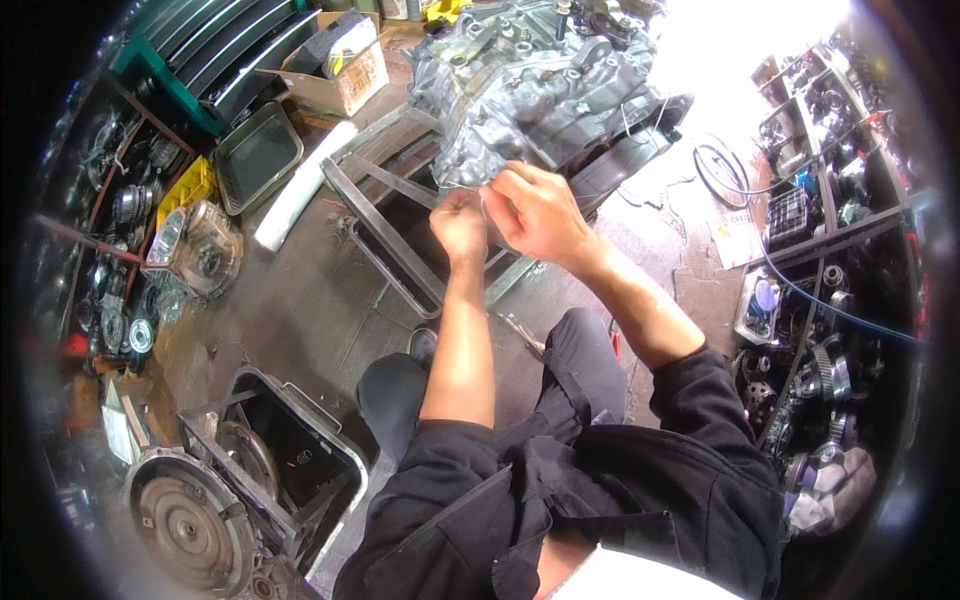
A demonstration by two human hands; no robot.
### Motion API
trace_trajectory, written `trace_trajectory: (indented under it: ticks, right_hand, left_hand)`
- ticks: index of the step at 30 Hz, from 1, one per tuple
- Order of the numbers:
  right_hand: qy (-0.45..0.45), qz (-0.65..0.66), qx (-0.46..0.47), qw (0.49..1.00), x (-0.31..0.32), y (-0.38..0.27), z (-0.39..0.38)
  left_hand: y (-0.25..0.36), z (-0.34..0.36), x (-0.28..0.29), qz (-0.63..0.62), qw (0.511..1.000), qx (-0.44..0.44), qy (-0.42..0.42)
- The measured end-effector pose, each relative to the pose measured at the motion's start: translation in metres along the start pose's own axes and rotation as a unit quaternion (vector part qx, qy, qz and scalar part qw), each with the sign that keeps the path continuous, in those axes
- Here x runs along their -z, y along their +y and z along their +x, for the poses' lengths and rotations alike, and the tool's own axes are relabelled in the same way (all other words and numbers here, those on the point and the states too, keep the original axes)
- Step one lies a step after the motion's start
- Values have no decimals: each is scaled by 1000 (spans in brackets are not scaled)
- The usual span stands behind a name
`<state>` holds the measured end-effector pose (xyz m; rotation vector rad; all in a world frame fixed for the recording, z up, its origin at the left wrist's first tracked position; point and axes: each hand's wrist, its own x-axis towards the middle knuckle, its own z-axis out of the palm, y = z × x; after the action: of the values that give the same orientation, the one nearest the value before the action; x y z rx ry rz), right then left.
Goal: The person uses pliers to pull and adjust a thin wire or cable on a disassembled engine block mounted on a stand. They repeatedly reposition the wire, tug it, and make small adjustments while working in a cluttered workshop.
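Note:
A large grey metal gearbox casing (545,95) rests on a metal frame stand (375,200) in front of me. Close to its near lower corner, both my hands are held together with fingers pinched. My left hand (460,225) is closed, and a thin pale strand (458,187), wire-like, shows at its fingertips. Just to the right, my right hand (540,212) is closed too, its thumb and forefinger pinching the same strand or another piece of it. My fingers hide most of it, and whether it touches the casing I cannot tell.
Shelves of gears and metal parts (825,380) line the right side, crossed by a blue hose (810,285). On the left are a black tray (258,158), a cardboard box (345,85), a white roll (305,187) and a clear-wrapped part (205,250). A round metal disc (190,525) sits lower left.

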<state>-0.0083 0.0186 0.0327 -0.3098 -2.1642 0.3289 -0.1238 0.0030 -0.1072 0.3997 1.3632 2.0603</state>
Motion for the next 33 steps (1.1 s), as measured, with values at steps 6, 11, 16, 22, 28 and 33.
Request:
trace_trajectory:
  ticks: [6, 11, 16, 22, 28, 33]
  right_hand:
    - [62, 19, -6, 998, -7, 9, 35]
    - [70, 11, -46, 996, 0, 7, 41]
    - [24, 57, -58, 996, 1, -21, 10]
    - [-76, 67, -12, 995, -7, -51, -72]
    - [-172, 25, 29, 984, -27, -44, -121]
    - [-148, 28, -12, 989, -46, -43, -139]
  left_hand:
    - [6, -4, 2, 26, 999, 23, -37]
    - [13, -7, -3, -2, 999, 39, -36]
    - [10, -7, -1, -34, 998, 41, -14]
    - [5, -3, 3, -84, 993, 49, -74]
    - [11, 3, 11, -64, 990, 43, -122]
    - [14, 9, 14, -21, 989, 38, -138]
